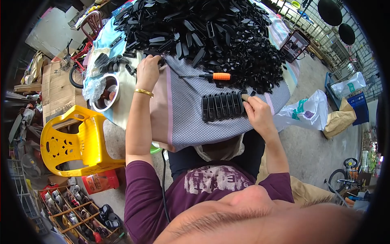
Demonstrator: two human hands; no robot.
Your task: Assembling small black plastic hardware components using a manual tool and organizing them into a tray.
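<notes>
Right hand [256, 109] pinching the end of a row of black plastic clips [222, 106] on the counter [183, 114], left hand [148, 71] fingers curled into the big clip pile [211, 32], orange-handled screwdriver [209, 76] just above the row, white plastic bag [308, 112] right of the counter.

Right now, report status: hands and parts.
Left hand reaching into black parts pile. Right hand against row of black parts. Orange-handled screwdriver lies between, untouched.

Home yard workshop, table heaped with black plastic parts [211, 32], screwdriver [211, 76]; shoe rack [77, 211], bicycles [343, 175]
</notes>
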